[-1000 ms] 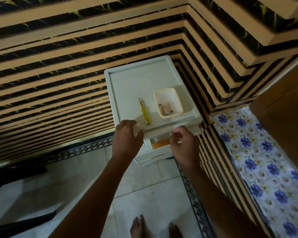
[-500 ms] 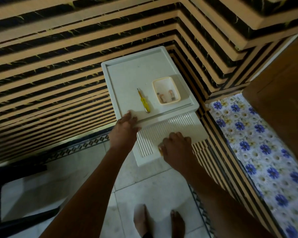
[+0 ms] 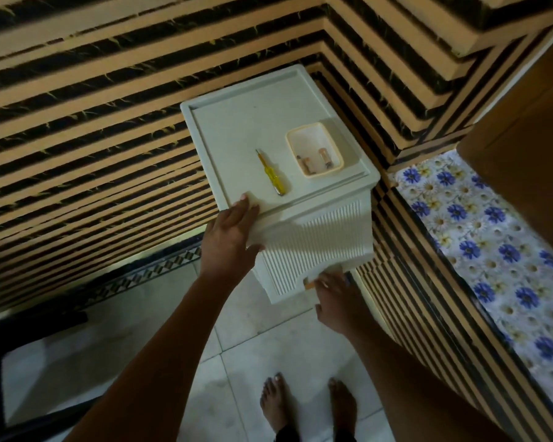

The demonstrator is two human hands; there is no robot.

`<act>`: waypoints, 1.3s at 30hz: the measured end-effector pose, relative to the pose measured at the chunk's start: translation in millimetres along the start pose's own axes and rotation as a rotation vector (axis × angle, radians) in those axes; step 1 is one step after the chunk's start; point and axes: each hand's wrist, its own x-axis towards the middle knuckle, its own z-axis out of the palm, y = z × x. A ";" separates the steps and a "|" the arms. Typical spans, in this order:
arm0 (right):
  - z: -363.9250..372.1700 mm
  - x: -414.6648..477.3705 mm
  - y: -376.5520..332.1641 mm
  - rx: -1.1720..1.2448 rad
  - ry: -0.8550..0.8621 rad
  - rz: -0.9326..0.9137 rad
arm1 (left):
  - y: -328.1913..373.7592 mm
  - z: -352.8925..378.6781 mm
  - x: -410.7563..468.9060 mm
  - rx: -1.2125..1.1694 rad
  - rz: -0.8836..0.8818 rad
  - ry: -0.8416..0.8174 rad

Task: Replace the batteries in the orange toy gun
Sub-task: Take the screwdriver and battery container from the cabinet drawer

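Left hand point(image 3: 229, 232) laid on the drawer cabinet point(image 3: 246, 129) at its front-left top corner, fingers released and flat, yellow screwdriver point(image 3: 272, 173) and batteries point(image 3: 322, 154) in a tray point(image 3: 305, 128) noted on its top, right hand point(image 3: 336, 298) at its lower front edge, orange toy gun point(image 3: 309, 284) glimpsed at the fingers, grasp cannot be told

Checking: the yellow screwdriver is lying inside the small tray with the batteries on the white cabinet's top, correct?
No. The head view shows the yellow screwdriver on the bare cabinet top, left of the small tray and apart from it. The batteries are in the tray.
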 end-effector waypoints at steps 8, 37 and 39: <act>5.8 100.8 -25.7 0.509 0.079 0.185 | -26.0 29.9 -7.7 0.105 0.182 0.170; -131.1 37.4 -18.9 0.811 1.031 0.304 | 27.7 -22.5 38.6 -0.115 -0.163 0.102; -153.1 47.7 -12.0 0.799 1.049 0.292 | 39.2 -28.1 56.7 -0.212 -0.272 0.070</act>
